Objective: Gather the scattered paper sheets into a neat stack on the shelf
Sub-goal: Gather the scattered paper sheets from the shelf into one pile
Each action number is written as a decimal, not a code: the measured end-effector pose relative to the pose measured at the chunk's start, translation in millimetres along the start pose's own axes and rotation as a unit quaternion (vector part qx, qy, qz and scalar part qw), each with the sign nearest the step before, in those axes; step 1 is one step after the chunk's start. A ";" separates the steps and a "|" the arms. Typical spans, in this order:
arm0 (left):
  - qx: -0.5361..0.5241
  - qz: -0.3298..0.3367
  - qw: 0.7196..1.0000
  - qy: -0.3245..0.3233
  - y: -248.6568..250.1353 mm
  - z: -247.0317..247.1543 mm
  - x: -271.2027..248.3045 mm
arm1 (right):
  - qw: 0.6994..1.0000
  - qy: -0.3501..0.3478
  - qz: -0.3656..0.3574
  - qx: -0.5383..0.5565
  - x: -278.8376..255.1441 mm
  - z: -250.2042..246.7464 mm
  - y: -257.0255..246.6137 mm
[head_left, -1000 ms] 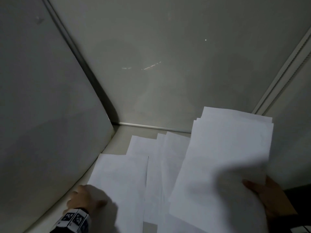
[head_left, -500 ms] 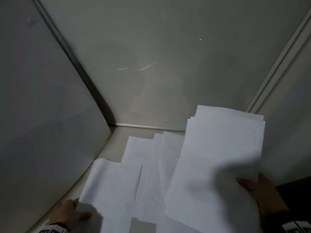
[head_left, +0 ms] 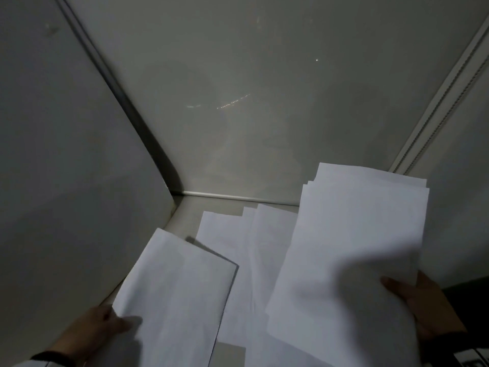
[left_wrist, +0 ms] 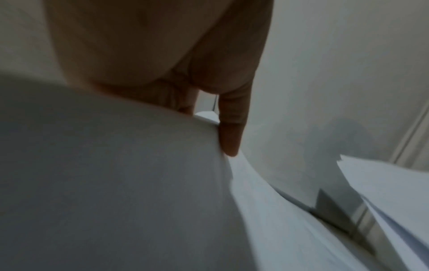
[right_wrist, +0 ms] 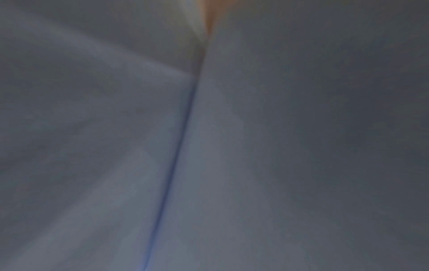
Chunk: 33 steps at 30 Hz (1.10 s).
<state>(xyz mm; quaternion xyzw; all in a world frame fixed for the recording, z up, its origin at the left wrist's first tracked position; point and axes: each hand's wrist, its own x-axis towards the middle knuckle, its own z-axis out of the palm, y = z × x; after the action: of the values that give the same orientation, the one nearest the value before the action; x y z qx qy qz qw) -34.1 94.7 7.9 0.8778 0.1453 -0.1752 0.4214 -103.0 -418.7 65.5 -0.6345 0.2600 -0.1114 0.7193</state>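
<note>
White paper sheets lie inside a pale cabinet shelf [head_left: 185, 207]. My left hand [head_left: 105, 327] pinches one loose sheet [head_left: 180, 287] by its near left corner, thumb on top, and the sheet is lifted off the shelf. In the left wrist view that sheet [left_wrist: 116, 174] fills the lower left under my fingers [left_wrist: 230, 132]. My right hand [head_left: 418, 305] grips a held stack of sheets [head_left: 352, 247] by its right edge, raised and tilted. Several more sheets [head_left: 254, 247] lie overlapping on the shelf between the two. The right wrist view shows only blurred paper [right_wrist: 278, 146].
The shelf is boxed in by a left side wall [head_left: 66, 181], a back wall [head_left: 251, 102] and a right wall with a vertical rail [head_left: 434, 102]. A strip of bare shelf shows near the back left corner.
My left hand has drawn back toward me and taken hold of the leftmost sheet, whose far end has lifted and turned off the shelf. The right hand's stack stayed roughly in place.
</note>
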 end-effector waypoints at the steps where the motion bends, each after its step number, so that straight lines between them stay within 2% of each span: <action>1: 0.035 0.006 0.999 0.008 -3.2 -1.7 4.3 | 1.000 0.004 -0.006 0.002 -1.5 0.2 -1.8; 6: 0.093 0.078 0.992 0.031 -11.3 -9.6 16.2 | 0.999 0.019 -0.030 -0.010 -2.5 -1.9 -14.2; 8: 0.059 0.078 0.994 0.045 -7.6 -23.4 18.6 | 0.998 0.019 -0.040 -0.037 -1.8 -4.8 -18.5; 11: -0.084 0.066 0.983 0.151 -16.0 -44.0 29.4 | 0.998 0.025 -0.041 -0.030 0.4 -10.9 -22.7; 13: -0.138 0.075 0.970 0.187 20.5 -40.2 12.8 | 0.999 0.023 -0.042 -0.025 3.0 -15.5 -24.4; 17: -0.124 0.090 0.987 0.055 92.4 27.6 -15.0 | 1.000 -0.015 -0.024 -0.001 2.4 -20.7 -34.8; 18: -0.109 0.104 0.987 0.051 98.8 53.0 -12.4 | 0.999 -0.028 -0.023 0.000 1.5 -21.2 -38.0; 21: -0.117 0.060 0.991 0.021 103.9 122.6 2.1 | 0.998 -0.056 -0.020 0.001 0.8 -20.0 -44.1; 26: -0.030 0.080 0.995 -0.044 132.1 189.7 -2.4 | 0.994 -0.111 0.005 0.003 -3.2 7.1 -41.1; 28: -0.028 0.035 0.998 -0.049 142.3 202.6 0.3 | 0.993 -0.120 0.014 -0.006 -6.8 22.8 -38.3; 30: -0.078 -0.004 0.996 -0.031 148.5 212.1 3.8 | 0.994 -0.112 0.016 -0.009 -8.6 30.8 -35.9; 33: -0.013 0.029 0.999 -0.013 144.1 226.4 9.8 | 0.996 -0.068 0.009 -0.048 -7.8 20.0 -35.6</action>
<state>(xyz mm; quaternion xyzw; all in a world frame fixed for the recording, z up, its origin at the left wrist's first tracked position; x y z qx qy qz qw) -9.2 -170.2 -29.2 0.8738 0.1161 -0.1724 0.4395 -93.1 -403.9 103.0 -0.6723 0.2207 -0.0489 0.7049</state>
